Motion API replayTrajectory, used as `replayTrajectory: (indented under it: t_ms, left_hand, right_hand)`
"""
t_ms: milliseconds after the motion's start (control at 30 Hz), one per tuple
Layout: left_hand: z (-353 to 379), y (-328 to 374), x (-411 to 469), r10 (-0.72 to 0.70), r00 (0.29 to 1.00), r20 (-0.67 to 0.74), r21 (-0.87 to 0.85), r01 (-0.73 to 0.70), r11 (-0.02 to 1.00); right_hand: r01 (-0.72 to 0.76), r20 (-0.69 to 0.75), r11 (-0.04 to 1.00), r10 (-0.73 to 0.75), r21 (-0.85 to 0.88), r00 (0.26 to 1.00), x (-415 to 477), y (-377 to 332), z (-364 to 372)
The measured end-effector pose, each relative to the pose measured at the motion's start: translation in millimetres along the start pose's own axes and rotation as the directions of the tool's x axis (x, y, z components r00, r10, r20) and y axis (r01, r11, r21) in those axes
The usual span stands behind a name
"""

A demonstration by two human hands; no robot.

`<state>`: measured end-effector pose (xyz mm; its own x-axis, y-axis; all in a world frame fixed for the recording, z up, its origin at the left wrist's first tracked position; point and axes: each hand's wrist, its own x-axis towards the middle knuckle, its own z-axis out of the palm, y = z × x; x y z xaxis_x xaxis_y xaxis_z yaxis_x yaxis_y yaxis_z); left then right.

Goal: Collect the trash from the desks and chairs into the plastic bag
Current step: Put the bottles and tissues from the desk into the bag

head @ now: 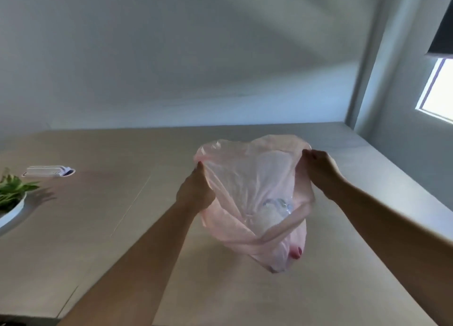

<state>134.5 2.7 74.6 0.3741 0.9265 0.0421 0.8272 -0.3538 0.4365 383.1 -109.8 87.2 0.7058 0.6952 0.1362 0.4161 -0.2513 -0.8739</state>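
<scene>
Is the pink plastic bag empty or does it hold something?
Not empty. Through the plastic bag pale crumpled trash and a small pink object show near its bottom.

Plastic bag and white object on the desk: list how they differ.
The plastic bag is pink, see-through and crumpled; the white object is opaque and straight-edged. The bag is held open by the left hand and right hand; the white object lies flat on the desk, untouched.

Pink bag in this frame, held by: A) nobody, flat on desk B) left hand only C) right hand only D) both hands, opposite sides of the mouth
D: the left hand and the right hand each grip one side of the mouth of the plastic bag, holding it open.
</scene>
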Motion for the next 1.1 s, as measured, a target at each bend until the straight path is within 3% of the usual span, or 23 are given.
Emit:
replayTrajectory:
  t_ms: [67,167,433,567,767,1100]
  left_hand:
    - [4,3,0,-0.008,0.997,0.081,0.053,0.003,0.999]
    - [15,12,1,0.016,0.991,0.133,0.069,-0.025,0.997]
    - [41,45,12,0.131,0.991,0.006,-0.055,-0.131,0.99]
    - [57,49,9,0.21,0.978,-0.01,-0.001,-0.21,0.978]
    - [96,41,-9,0.247,0.935,0.254,0.024,-0.262,0.965]
    - [109,27,-34,0.292,0.887,0.358,0.05,-0.331,0.942]
  right_hand:
    - [0.043,-0.022,0.996,-0.045,-0.08,0.999,2,-6,-10]
    - [0.034,-0.181,0.996,-0.049,-0.086,0.982,2,0,-30]
    - [0.081,-0.373,0.985,-0.132,-0.149,0.918,15,25,-78]
    - [0.082,-0.318,0.972,-0.15,-0.218,0.936,13,46,-83]
    - [-0.035,-0.203,0.909,-0.055,-0.415,0.978,-11,100,-74]
    - [-0.298,-0.294,0.794,0.158,-0.529,0.943,-65,107,-70]
